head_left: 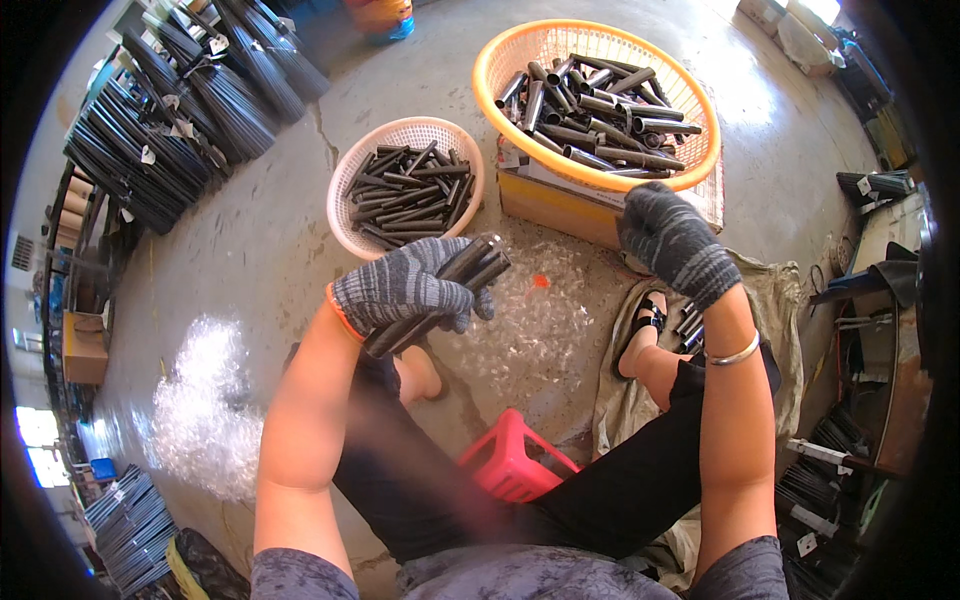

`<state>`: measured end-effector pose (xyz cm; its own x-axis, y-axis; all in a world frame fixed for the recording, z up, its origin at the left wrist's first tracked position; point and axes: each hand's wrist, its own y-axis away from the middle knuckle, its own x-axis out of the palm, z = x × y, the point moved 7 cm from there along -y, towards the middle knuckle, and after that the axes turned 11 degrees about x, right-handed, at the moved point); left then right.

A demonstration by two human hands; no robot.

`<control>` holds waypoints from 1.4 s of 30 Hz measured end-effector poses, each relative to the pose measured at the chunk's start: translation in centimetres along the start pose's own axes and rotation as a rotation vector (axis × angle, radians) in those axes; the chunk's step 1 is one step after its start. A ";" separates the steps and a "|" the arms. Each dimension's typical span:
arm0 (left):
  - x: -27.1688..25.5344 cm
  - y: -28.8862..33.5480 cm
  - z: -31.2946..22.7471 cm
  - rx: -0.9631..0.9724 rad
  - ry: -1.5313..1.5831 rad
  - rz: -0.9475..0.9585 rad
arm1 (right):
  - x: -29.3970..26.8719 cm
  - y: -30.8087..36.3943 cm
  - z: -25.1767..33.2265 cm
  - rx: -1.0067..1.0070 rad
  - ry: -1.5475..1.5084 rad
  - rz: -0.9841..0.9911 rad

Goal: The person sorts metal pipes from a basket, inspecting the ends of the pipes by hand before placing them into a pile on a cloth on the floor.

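Observation:
My left hand [405,285], in a grey knit work glove with an orange cuff, is closed around a small bunch of dark metal tubes [482,262]. They slant up to the right, in front of a pale pink basket [338,222] of thin dark tubes [415,190]. My right hand [672,240], gloved alike, is by the near rim of a larger orange basket [712,150]. Its fingers are curled, and whatever they may hold is hidden. Wider dark tubes [600,115] lie heaped in that orange basket.
A cardboard box [560,205] supports the orange basket. Between my legs is a red plastic stool [510,465]. A sack [780,330] with metal tubes [690,325] lies by my right foot. Clear plastic film [205,410] is at left; bundled rods [150,140] stand at the far left.

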<state>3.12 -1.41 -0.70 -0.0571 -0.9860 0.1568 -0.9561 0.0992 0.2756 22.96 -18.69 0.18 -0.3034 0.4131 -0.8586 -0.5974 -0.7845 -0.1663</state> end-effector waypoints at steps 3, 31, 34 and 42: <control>0.4 0.0 0.2 -0.051 -0.035 0.041 | -1.8 0.2 3.2 -0.132 -0.362 0.059; 0.2 0.1 1.1 -0.041 -0.059 0.040 | 3.6 2.6 5.3 0.145 -0.968 0.438; -0.5 -0.1 1.1 -0.020 -0.021 -0.023 | 2.3 2.6 2.6 0.276 -0.970 0.230; -1.0 -0.3 -3.0 0.396 -0.010 -0.118 | 5.4 2.6 3.9 0.445 -0.960 0.423</control>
<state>4.37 -0.06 1.92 0.0590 -0.9889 0.1364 -0.9928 -0.0725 -0.0958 16.86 -16.68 -2.99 -0.8713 0.4884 -0.0479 -0.4648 -0.7901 0.3996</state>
